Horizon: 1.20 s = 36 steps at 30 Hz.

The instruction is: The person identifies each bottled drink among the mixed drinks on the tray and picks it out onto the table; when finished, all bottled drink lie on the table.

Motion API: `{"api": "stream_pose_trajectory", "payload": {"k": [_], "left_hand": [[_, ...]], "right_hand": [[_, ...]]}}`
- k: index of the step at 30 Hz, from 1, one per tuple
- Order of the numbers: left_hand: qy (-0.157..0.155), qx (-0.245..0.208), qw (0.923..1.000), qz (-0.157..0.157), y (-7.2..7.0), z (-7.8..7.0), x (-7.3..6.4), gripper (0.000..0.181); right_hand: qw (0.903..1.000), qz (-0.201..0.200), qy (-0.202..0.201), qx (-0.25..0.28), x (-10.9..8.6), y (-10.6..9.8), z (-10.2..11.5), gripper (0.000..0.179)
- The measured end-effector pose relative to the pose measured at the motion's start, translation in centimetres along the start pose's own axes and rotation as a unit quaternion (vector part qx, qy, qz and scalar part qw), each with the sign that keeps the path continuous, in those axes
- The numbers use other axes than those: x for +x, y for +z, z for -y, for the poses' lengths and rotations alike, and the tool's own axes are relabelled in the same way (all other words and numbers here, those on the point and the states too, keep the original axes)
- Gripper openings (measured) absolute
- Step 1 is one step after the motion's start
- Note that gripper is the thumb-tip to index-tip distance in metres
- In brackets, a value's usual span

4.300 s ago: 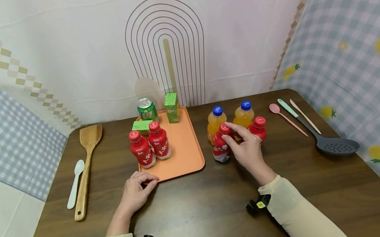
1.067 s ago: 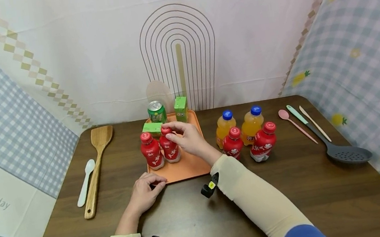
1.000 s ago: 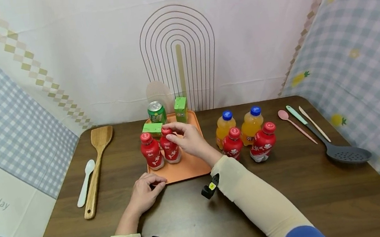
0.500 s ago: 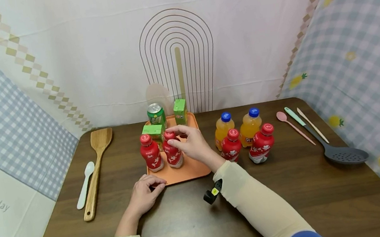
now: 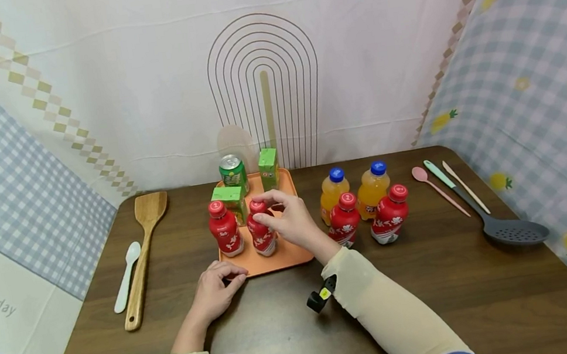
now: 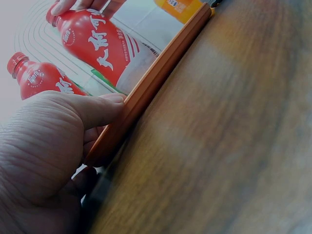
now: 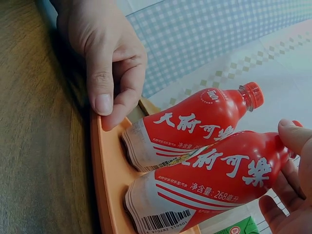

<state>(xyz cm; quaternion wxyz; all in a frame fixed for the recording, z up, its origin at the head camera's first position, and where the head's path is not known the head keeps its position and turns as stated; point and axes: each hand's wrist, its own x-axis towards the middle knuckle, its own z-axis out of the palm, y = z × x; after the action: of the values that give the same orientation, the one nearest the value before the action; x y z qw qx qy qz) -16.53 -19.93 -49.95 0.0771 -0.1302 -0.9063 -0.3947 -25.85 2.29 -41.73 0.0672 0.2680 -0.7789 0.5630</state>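
My right hand pinches a red cola bottle near its cap, thumb on one side and fingers on the other. The bottle stands upright over the orange tray, its base right at the tray floor in the right wrist view. To its left on the tray is a second red cola bottle. My left hand pinches the tray's front left corner, the thumb on top of the rim and fingers below it.
On the tray's back half stand a green can and two green cartons, one at the back, one behind the bottles. Right of the tray are two orange drink bottles and two red bottles. Wooden spatula left, slotted skimmer right.
My right hand has gone from a red bottle right of the tray to one on it. Over the last second it has shifted that bottle rightward and slightly forward, widening the gap between the pair.
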Motion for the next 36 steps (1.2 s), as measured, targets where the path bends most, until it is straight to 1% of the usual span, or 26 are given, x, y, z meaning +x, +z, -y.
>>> {"api": "stream_pose_trajectory", "payload": {"k": [9,17,21,27,33,36], "left_hand": [[0.000,0.001,1.0000,-0.001,0.0,0.1,0.0,0.008],[0.000,0.003,1.0000,0.000,0.0,0.1,0.0,0.007],[-0.001,0.004,1.0000,0.000,0.0,0.1,0.0,0.007],[-0.003,0.005,1.0000,-0.003,0.0,0.0,0.0,0.007],[-0.006,0.002,1.0000,-0.002,0.0,-0.1,0.0,0.007],[-0.008,0.001,1.0000,-0.001,-0.1,-0.2,0.0,0.007]], "right_hand": [[0.9999,-0.003,-0.010,0.002,-0.2,-0.1,0.1,0.029],[0.9996,-0.015,-0.024,-0.005,-0.5,0.0,0.1,0.028],[0.9991,-0.030,-0.031,-0.004,-0.7,0.0,0.1,0.027],[0.9976,-0.055,-0.041,0.011,-1.1,-0.1,0.0,0.026],[0.9973,-0.064,-0.032,0.020,-1.6,-0.1,0.3,0.026],[0.9971,-0.069,-0.021,0.024,-2.0,-0.3,1.1,0.026]]}}
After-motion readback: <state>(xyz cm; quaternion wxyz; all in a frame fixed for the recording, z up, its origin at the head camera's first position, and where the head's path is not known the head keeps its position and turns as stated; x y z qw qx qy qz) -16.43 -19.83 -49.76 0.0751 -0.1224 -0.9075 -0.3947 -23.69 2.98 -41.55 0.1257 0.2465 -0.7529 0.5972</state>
